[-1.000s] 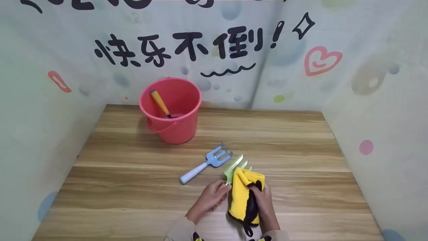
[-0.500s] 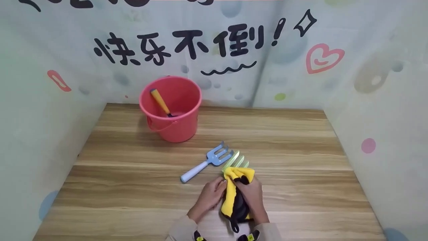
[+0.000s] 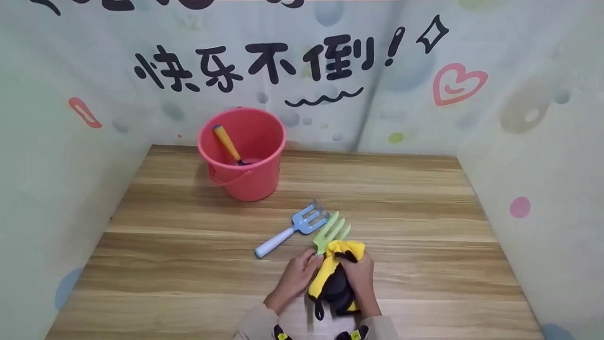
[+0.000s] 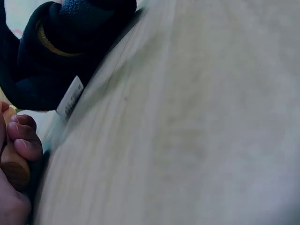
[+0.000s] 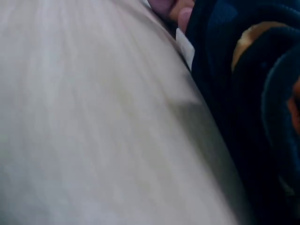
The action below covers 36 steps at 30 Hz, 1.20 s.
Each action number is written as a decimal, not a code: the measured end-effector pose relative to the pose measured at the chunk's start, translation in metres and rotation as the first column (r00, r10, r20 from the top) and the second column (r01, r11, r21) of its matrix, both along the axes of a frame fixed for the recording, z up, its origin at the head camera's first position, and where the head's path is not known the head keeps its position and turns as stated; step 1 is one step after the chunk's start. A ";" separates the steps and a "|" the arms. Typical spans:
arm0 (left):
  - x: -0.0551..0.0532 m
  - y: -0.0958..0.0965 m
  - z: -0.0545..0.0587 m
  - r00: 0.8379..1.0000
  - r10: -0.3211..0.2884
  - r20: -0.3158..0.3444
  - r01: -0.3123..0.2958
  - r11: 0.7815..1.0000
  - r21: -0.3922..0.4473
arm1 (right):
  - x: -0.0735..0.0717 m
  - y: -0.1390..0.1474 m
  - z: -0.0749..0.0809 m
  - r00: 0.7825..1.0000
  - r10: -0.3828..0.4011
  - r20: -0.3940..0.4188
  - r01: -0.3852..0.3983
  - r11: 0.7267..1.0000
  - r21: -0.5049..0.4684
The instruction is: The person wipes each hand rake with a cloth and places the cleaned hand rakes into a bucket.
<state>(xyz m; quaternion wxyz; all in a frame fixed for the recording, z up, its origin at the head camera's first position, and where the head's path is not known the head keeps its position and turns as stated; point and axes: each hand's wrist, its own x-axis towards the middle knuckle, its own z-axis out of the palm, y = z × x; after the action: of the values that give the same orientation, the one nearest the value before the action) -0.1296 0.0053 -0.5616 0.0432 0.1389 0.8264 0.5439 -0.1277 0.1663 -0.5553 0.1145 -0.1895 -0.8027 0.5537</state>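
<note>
Left hand [image 3: 297, 275]: one fork [image 3: 324, 239]; right hand [image 3: 361, 275]: one cloth [image 3: 336, 282].

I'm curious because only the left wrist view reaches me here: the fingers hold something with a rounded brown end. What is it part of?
Observer: A green fork; the head view shows its prongs beyond the left hand.
Visitor: Is anyone holding that dark cloth?
Observer: Yes, the person's right hand grips it.
Visitor: Anything standing farther back?
Observer: A red bucket, upright near the back edge of the table.
</note>
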 end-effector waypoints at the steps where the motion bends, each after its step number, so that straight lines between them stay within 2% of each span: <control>1: 0.000 -0.001 0.000 1.000 -0.012 -0.007 0.012 1.000 0.001 | -0.001 0.000 0.001 1.000 -0.013 0.004 0.013 1.000 -0.009; 8: -0.001 -0.007 -0.002 0.995 -0.094 -0.042 0.094 0.995 0.008 | -0.006 0.005 0.003 0.994 -0.106 0.031 0.109 0.985 -0.133; 11: -0.001 -0.008 -0.003 0.992 -0.121 -0.035 0.121 0.993 0.006 | -0.007 0.010 0.008 0.990 -0.134 0.042 0.140 0.964 -0.225; 13: -0.002 -0.009 -0.003 0.989 -0.145 -0.026 0.145 0.989 0.002 | -0.008 0.013 0.011 0.987 -0.150 0.060 0.162 0.937 -0.310; 16: -0.002 -0.013 -0.002 0.984 -0.177 -0.003 0.177 0.984 -0.005 | -0.008 0.019 0.014 0.982 -0.161 0.100 0.189 0.889 -0.418; 19: -0.003 -0.016 -0.001 0.975 -0.219 0.029 0.218 0.975 0.030 | -0.008 0.025 0.017 0.976 -0.169 0.136 0.215 0.825 -0.523; 21: -0.003 -0.016 -0.001 0.968 -0.243 0.060 0.239 0.969 0.069 | -0.007 0.029 0.018 0.976 -0.162 0.144 0.217 0.772 -0.598; 25: -0.004 -0.015 -0.002 0.963 -0.249 0.105 0.236 0.964 0.126 | -0.005 0.034 0.018 0.986 -0.127 0.106 0.163 0.638 -0.752; 26: -0.004 -0.014 -0.002 0.964 -0.239 0.115 0.223 0.965 0.137 | -0.004 0.035 0.017 0.989 -0.118 0.088 0.142 0.612 -0.778; 27: -0.003 -0.013 -0.001 0.966 -0.226 0.121 0.208 0.967 0.145 | -0.003 0.035 0.017 0.992 -0.107 0.066 0.117 0.603 -0.789; 29: -0.002 -0.011 0.005 0.968 -0.211 0.133 0.188 0.968 0.165 | 0.000 0.034 0.013 0.995 -0.093 0.021 0.074 0.612 -0.787; 32: 0.003 -0.010 0.020 0.965 -0.203 0.164 0.171 0.967 0.189 | 0.003 0.032 0.009 0.999 -0.030 -0.025 0.004 0.707 -0.707; 34: 0.006 -0.010 0.030 0.967 -0.198 0.162 0.167 0.968 0.188 | 0.004 0.029 0.007 0.997 0.058 -0.046 -0.074 0.776 -0.626; 36: 0.008 -0.010 0.035 0.970 -0.188 0.155 0.161 0.972 0.173 | 0.004 0.026 0.006 0.987 0.151 -0.062 -0.160 0.823 -0.546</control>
<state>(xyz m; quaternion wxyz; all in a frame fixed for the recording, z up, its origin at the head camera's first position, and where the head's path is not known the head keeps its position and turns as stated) -0.1218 -0.0047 -0.5261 0.1501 0.1673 0.7582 0.6120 -0.1242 0.1920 -0.5494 0.0160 -0.1438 -0.6222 0.7693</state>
